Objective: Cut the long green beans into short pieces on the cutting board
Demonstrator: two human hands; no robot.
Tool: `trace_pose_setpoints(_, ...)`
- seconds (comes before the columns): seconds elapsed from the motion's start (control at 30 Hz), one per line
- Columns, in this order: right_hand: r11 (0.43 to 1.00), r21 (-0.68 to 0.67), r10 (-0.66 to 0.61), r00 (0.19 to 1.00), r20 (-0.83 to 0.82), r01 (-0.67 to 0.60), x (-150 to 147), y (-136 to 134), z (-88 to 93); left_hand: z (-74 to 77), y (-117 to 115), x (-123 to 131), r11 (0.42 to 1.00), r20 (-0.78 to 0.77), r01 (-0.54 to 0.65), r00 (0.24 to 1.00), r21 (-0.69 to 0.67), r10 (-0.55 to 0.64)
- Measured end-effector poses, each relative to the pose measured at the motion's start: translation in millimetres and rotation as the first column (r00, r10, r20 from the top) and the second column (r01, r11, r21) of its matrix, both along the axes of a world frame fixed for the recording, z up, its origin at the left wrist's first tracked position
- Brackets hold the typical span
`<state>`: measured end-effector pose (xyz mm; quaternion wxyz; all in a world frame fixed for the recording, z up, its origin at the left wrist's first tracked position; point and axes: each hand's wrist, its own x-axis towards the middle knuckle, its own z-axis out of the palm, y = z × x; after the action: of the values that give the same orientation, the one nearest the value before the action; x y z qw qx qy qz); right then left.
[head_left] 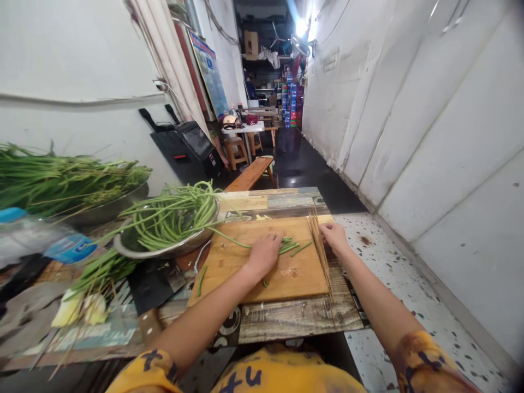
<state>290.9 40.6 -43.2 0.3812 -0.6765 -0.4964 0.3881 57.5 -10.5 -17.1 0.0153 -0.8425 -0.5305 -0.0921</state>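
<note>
My left hand [267, 254] rests on the wooden cutting board [241, 273], fingers curved down over cut lengths of long green beans [289, 245] whose ends stick out to the right. A bundle of thin bamboo skewers [320, 251] lies along the board's right edge. At its right side is my right hand [333, 237], thumb and fingers pinched together against the skewers; the fingertips are partly hidden. One short bean piece [201, 280] lies apart near the board's left edge. Uncut long beans fill a metal bowl [164, 252], and one strand trails onto the board.
Left of the board lie a cleaver [158, 286] and trimmed greens [104, 270]. Behind them stand a basin [110, 210] heaped with leafy greens and a plastic bottle [69, 248]. Beyond the table are a wooden bench [250, 173] and a white wall [442, 164] on the right.
</note>
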Motion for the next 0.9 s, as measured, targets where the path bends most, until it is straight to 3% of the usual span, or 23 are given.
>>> trace_pose_setpoints(0.27, 0.997, 0.049, -0.044, 0.932, -0.359, 0.066, -13, 21, 11.0, 8.3, -16, -36, 0.998, 0.099, -0.065, 0.993, 0.007, 0.064)
trace_pose_setpoints(0.43, 0.991, 0.059, -0.067, 0.834, -0.547, 0.117, -15, 9, 10.6, -0.4, -24, -62, 1.0, 0.108, -0.027, 0.994, -0.011, 0.028)
trace_pose_setpoints(0.63, 0.973, 0.166, 0.009, 0.695, -0.719, 0.159, -13, -2, 21.6, -6.3, -37, -61, 0.995, 0.08, -0.069, 0.995, 0.074, 0.063)
trace_pose_setpoints(0.9, 0.97, 0.242, 0.219, 0.555, -0.802, -0.032, -29, 8, 37.3, 1.4, -51, -88, 0.954, -0.014, -0.264, 0.963, 0.139, 0.269)
